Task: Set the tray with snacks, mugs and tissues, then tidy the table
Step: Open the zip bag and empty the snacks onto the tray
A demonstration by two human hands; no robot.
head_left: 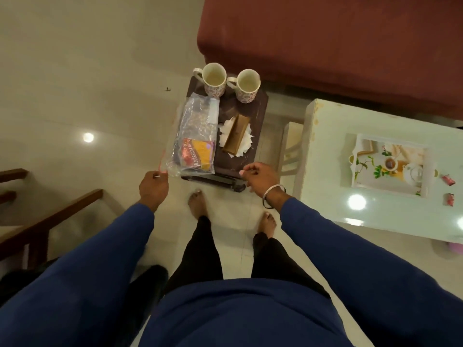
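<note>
A dark brown tray (pixel 253 113) sits in front of me; what bears it is hidden. On its far end stand two floral mugs (pixel 213 80) (pixel 247 85). A clear snack bag (pixel 198 136) with a coloured packet inside lies along its left side. A brown tissue holder (pixel 236 135) with white tissues sits at the middle right. My left hand (pixel 153 183) pinches the bag's near left corner by its red strip. My right hand (pixel 260 178) hovers at the tray's near right corner, fingers loosely curled with nothing visible in them.
A red sofa (pixel 338 46) stands behind the tray. On the right is a white glass-topped table (pixel 325 171) with a printed white tray (pixel 390 164) and two small red wrappers (pixel 448 180). A stool (pixel 292 144) is tucked under it. Wooden furniture (pixel 37 221) stands left. My bare feet are on the tiles.
</note>
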